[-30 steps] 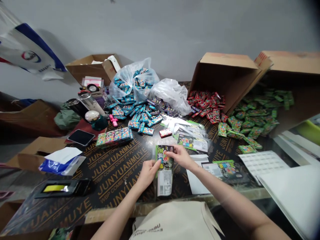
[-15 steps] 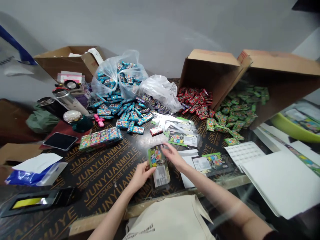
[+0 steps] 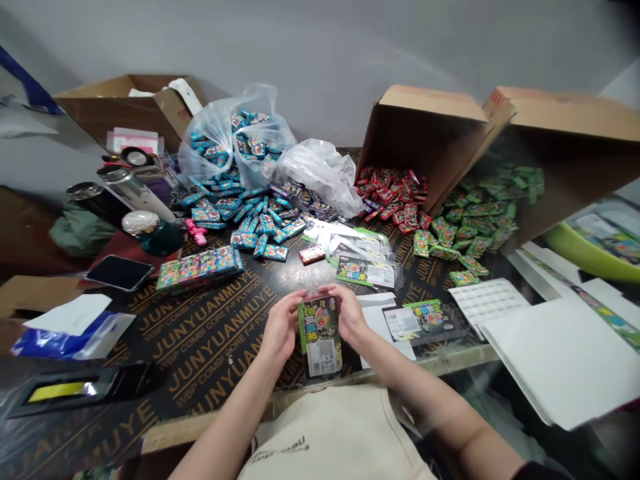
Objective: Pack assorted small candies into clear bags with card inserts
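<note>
A flat black-and-green printed packet [image 3: 321, 337] stands between my hands, near the table's front edge. My left hand [image 3: 281, 325] closes on its left side and upper corner. On the opposite side my right hand [image 3: 351, 313] grips the upper right edge, and the fingertips of both hands come close together along the top. What lies behind the packet is hidden. Just beyond my hands is a small red box [image 3: 313, 254]. A similar printed packet [image 3: 420, 321] lies to the right on white paper, and more packets [image 3: 365, 270] are piled farther back.
Blue boxes [image 3: 257, 230] spill from a clear plastic bag [image 3: 200, 150]. Red boxes [image 3: 393, 193] and green boxes [image 3: 465, 227] spill from tipped cartons [image 3: 430, 110]. A row of boxes [image 3: 200, 268], a phone [image 3: 119, 273] and flasks [image 3: 135, 190] stand left; white sheets [image 3: 565, 353] lie right.
My left hand has moved up from the packet's lower left side to its upper corner. My right hand has shifted to the right edge. The packet now faces me more squarely.
</note>
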The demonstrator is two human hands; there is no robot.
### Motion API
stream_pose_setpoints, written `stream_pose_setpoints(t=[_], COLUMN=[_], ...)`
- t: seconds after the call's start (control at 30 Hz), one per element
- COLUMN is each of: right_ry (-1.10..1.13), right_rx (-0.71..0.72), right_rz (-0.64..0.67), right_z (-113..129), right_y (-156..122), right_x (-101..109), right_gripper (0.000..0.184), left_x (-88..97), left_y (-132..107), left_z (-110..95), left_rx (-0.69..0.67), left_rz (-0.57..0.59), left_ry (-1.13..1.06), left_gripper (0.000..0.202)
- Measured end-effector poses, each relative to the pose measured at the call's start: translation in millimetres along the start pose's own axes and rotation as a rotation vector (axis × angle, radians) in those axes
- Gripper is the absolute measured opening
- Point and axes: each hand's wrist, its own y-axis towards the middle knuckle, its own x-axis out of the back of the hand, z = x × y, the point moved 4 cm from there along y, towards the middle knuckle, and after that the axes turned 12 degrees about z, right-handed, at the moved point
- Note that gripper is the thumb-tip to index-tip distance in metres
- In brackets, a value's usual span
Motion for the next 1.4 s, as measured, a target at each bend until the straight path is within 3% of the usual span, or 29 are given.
stream_pose_setpoints(t=[0.13, 0.2, 0.3, 0.5, 0.77, 0.93, 1.07, 1.13, 1.2, 1.23, 1.3, 1.4], right_ry=[-0.145, -0.331, -0.518, -0.564, -0.753, -0.781, -0.807, -0.878, -1.120, -1.249, -1.435, -1.506], right_rx=[0.038, 0.122, 0.174, 0.146, 0.205, 0.325, 0.318, 0.381, 0.448, 0.434, 0.384, 0.359], right_rz=[0.144, 0.205, 0.237, 0.274, 0.373, 0.356, 0.446, 0.457, 0.424, 0.407, 0.406, 0.479], right_z=[20, 31, 38, 40, 46, 39, 33, 29, 20, 13, -3, -19], right_y=[-3, -7, -13, -11, -24, -29, 20, 61, 102, 121, 150, 164], right_x=[2, 4, 7, 5, 8, 13, -13, -32, -49, -56, -67, -77], right_gripper=[0.009, 0.012, 0.018, 0.023, 0.017, 0.012, 0.024, 0.043, 0.066, 0.069, 0.067, 0.054], left_x=[-2.5, -4.9, -2.1, -1.8, -18.4, -16.2, 16.0, 48.4, 86.2, 104.0, 133.3, 153.5], left_y=[-11, -14, -10, 2, -20, -12, -4, -9, -22, -29, -39, -46], left_z=[-30, -37, -40, -46, -52, -46, -58, -65, -67, -64, -53, -43], left_rx=[-0.300, -0.345, -0.280, -0.140, -0.483, -0.366, -0.343, -0.400, -0.436, -0.415, -0.306, -0.313], left_rz=[0.067, 0.101, 0.107, 0.198, 0.314, 0.346, 0.149, -0.060, -0.292, -0.374, -0.451, -0.471], left_ry=[0.523, 0.671, 0.687, 0.669, 1.113, 1.022, 0.846, 0.787, 0.786, 0.820, 0.975, 1.154], left_gripper=[0.013, 0.011, 0.016, 0.018, 0.010, 0.008, 0.011, 0.016, 0.021, 0.023, 0.026, 0.033])
